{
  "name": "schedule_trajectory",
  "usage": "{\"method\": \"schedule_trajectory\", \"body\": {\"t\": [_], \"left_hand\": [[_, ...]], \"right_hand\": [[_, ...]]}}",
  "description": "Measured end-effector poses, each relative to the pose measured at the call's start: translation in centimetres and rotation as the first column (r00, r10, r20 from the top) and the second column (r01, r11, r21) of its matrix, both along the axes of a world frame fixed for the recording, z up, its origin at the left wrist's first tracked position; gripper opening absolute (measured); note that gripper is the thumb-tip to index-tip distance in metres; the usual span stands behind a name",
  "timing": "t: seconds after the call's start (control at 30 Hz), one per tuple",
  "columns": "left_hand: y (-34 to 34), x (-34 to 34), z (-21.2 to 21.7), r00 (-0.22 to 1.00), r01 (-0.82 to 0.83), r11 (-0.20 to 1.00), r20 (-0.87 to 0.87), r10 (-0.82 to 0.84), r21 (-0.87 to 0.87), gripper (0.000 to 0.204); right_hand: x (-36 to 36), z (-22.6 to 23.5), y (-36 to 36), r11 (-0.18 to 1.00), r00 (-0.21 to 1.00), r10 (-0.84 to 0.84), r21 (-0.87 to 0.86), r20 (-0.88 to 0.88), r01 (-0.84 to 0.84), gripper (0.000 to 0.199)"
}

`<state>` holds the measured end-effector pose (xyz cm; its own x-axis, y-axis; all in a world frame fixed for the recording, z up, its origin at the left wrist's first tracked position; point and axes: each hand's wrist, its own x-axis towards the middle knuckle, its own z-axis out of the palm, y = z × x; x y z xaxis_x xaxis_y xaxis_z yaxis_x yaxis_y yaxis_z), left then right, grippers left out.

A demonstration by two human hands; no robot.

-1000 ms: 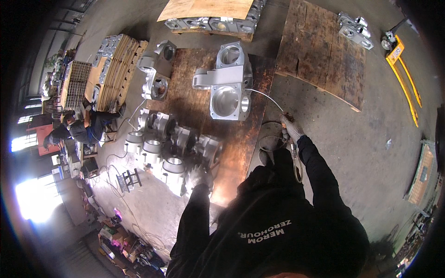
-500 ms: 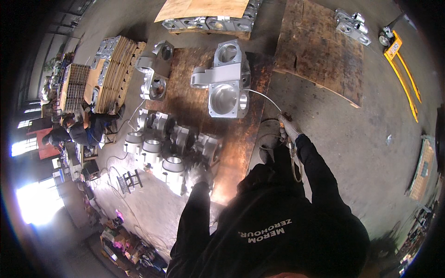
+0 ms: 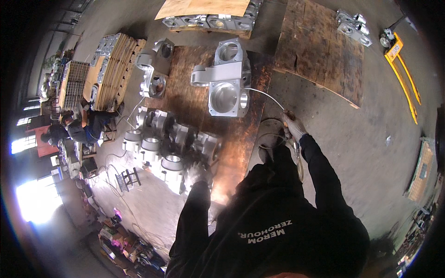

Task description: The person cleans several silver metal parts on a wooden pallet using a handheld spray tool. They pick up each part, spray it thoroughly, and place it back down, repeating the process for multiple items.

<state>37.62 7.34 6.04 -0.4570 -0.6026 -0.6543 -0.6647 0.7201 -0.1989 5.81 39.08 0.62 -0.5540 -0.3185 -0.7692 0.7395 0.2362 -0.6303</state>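
My right hand (image 3: 293, 126), in a light glove, grips a blow gun with a long thin bent metal tube (image 3: 266, 95). The tube's tip reaches the side of a large silver casting (image 3: 225, 78) with round bores, which stands on a rusty brown board (image 3: 194, 111). A hose (image 3: 296, 160) loops down from the gun past my leg. My left hand (image 3: 198, 173), also gloved, hangs beside the nearest piece in a cluster of smaller silver castings (image 3: 167, 139). Its fingers are too small and bright to read.
Several more castings lie on a pallet at the top (image 3: 208, 21) and at the top right (image 3: 354, 25). A second wooden board (image 3: 320, 51) lies to the right, with a yellow pallet jack (image 3: 403, 78) beyond. At the left a seated person (image 3: 83, 127) works by stacked boards (image 3: 116, 69).
Both hands keep their places. The view has shifted slightly, so the large casting now sits a little higher in the picture.
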Motion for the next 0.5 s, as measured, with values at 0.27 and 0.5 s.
{"method": "schedule_trajectory", "body": {"t": [0.27, 0.5], "left_hand": [[0.7, -1.2, 0.9, 0.997, -0.071, 0.998, -0.039, 0.070, -0.002, 0.068], [0.6, -0.2, -0.8, 0.998, -0.027, 0.997, -0.057, 0.023, -0.070, 0.064]], "right_hand": [[1.8, -1.5, -1.5, 0.993, 0.991, -0.113, 0.032, -0.067, 0.116, 0.035], [2.5, -2.1, -1.1, 0.999, 0.991, -0.034, 0.009, -0.126, 0.035, 0.038]]}}
